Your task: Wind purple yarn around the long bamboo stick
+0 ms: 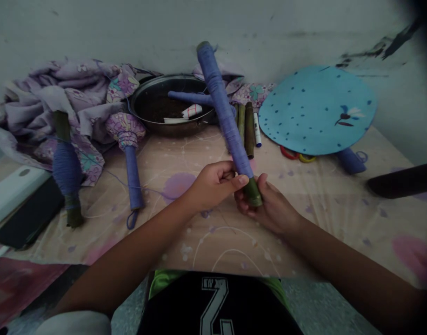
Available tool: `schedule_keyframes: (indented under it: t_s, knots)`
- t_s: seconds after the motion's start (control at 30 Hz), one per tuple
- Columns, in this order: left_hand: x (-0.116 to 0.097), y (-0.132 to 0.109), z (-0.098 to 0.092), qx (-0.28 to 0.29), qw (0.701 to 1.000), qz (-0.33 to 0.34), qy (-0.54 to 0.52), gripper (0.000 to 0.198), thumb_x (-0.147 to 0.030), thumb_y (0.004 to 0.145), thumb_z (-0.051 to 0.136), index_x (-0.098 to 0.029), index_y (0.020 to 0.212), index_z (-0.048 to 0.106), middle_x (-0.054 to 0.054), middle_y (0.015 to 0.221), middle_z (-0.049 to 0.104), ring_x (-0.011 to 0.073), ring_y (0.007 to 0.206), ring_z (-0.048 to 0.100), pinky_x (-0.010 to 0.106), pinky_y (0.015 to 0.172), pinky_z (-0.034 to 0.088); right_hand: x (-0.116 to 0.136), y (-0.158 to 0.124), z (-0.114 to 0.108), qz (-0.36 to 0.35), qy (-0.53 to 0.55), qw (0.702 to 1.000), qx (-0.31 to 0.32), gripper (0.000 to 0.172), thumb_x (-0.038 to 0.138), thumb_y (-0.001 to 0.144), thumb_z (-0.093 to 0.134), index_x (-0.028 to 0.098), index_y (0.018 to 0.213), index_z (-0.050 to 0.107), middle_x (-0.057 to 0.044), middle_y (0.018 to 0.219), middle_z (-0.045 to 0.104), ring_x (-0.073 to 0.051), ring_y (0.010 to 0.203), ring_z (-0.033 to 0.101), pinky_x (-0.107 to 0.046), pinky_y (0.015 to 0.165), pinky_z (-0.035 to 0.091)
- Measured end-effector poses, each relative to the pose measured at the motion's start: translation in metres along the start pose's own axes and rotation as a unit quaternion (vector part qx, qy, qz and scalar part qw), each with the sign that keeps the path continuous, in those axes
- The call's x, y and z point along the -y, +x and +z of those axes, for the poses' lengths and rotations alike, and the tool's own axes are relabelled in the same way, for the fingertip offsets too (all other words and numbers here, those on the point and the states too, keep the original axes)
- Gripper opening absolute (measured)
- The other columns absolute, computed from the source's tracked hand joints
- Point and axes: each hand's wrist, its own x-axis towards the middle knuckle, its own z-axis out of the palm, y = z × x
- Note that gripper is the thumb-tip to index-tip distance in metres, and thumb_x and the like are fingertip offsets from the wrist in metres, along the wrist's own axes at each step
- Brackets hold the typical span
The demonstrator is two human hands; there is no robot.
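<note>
A bamboo tube (224,111) wrapped in purple-blue yarn slants up and away from me over the table. Bare green bamboo shows at its near end. My left hand (223,182) pinches the lower edge of the wrapping between thumb and fingers. Around the bare end, my right hand (269,201) is closed, its fingers partly hidden behind the tube. To the left, a yarn spool (66,167) wound on a stick leans on the cloth. A thread runs from it across the table towards my left hand. Beside it lies a yarn-wrapped handle (133,177) with a flowered fabric top.
A dark pan (140,118) at the back holds another purple wrapped stick. Bare bamboo pieces (249,130) and a marker (257,130) lie beside it. A blue round fan (314,111) rests over scissors handles (289,153) at right. Crumpled lilac cloth (60,88) and a phone (28,214) are left.
</note>
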Motion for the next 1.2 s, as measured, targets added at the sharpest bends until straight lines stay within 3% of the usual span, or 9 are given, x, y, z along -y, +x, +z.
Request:
schedule_keyframes:
  t_s: [0.1,0.2,0.43,0.7,0.8,1.0,1.1,1.2]
  knots:
    - [0.0,0.001,-0.003,-0.044,0.996,0.013,0.073,0.027,-0.035,0.072,0.067,-0.012,0.08,0.055,-0.004,0.058,0.051,0.005,0.049,0.049,0.016,0.045,0.036,-0.001,0.0,0.001,-0.054,-0.054,0.995,-0.059,0.044,0.057,0.07,0.066,0.02,0.091,0.055,0.001,0.075,0.053,-0.008,0.057,0.049,-0.017,0.041,0.031]
    - [0.001,0.002,-0.002,-0.023,0.998,0.001,0.058,0.025,-0.035,0.075,0.063,-0.013,0.086,0.055,-0.003,0.062,0.054,0.0077,0.054,0.056,0.018,0.05,0.043,-0.001,-0.001,0.001,-0.059,-0.08,0.994,-0.055,0.032,0.045,0.073,0.069,0.02,0.088,0.055,0.002,0.068,0.052,-0.007,0.056,0.047,-0.018,0.044,0.031]
    - [0.007,0.002,-0.002,0.056,0.997,-0.012,-0.06,0.034,-0.041,0.073,0.067,-0.013,0.088,0.052,-0.002,0.064,0.059,0.0105,0.052,0.061,0.023,0.054,0.051,-0.002,-0.004,-0.005,-0.025,-0.016,1.0,0.004,0.027,0.045,0.079,0.062,0.019,0.082,0.059,0.0,0.073,0.057,-0.007,0.057,0.051,-0.02,0.049,0.033]
    - [0.0,-0.002,-0.002,0.086,0.994,-0.022,-0.059,0.034,-0.041,0.073,0.067,-0.013,0.086,0.055,0.0,0.061,0.061,0.0107,0.054,0.062,0.022,0.054,0.051,-0.002,-0.006,-0.011,0.067,0.053,0.993,0.084,0.03,0.049,0.082,0.056,0.019,0.085,0.057,0.0,0.074,0.058,-0.008,0.057,0.052,-0.02,0.05,0.038]
    - [-0.001,-0.003,-0.002,0.067,0.997,-0.019,-0.032,0.032,-0.041,0.074,0.066,-0.014,0.084,0.053,-0.002,0.057,0.058,0.0098,0.05,0.06,0.02,0.049,0.049,0.001,-0.004,-0.009,0.07,0.044,0.994,0.073,0.032,0.049,0.083,0.055,0.018,0.088,0.059,-0.003,0.078,0.059,-0.009,0.062,0.056,-0.019,0.048,0.04]
    - [0.007,0.003,-0.006,-0.037,0.998,0.014,0.053,0.032,-0.041,0.072,0.067,-0.013,0.081,0.054,-0.002,0.064,0.057,0.0065,0.053,0.055,0.016,0.047,0.043,0.002,0.0,-0.005,0.026,0.002,1.0,-0.013,0.033,0.043,0.074,0.068,0.019,0.093,0.057,-0.001,0.081,0.053,-0.009,0.067,0.055,-0.013,0.038,0.036]
    - [0.009,0.005,-0.007,-0.029,0.998,0.019,0.053,0.034,-0.043,0.071,0.067,-0.013,0.082,0.056,-0.001,0.064,0.057,0.0073,0.057,0.056,0.017,0.053,0.045,0.002,0.0,-0.005,0.02,-0.008,0.999,-0.035,0.026,0.033,0.073,0.071,0.019,0.089,0.056,0.001,0.078,0.052,-0.006,0.061,0.053,-0.011,0.037,0.033]
    - [0.006,0.005,-0.007,-0.002,0.999,0.018,0.033,0.035,-0.043,0.072,0.067,-0.012,0.083,0.056,-0.001,0.064,0.057,0.0071,0.057,0.056,0.017,0.054,0.045,0.003,-0.001,-0.005,0.022,0.001,1.0,-0.016,0.024,0.036,0.076,0.068,0.018,0.086,0.057,0.0,0.079,0.055,-0.006,0.06,0.053,-0.01,0.037,0.033]
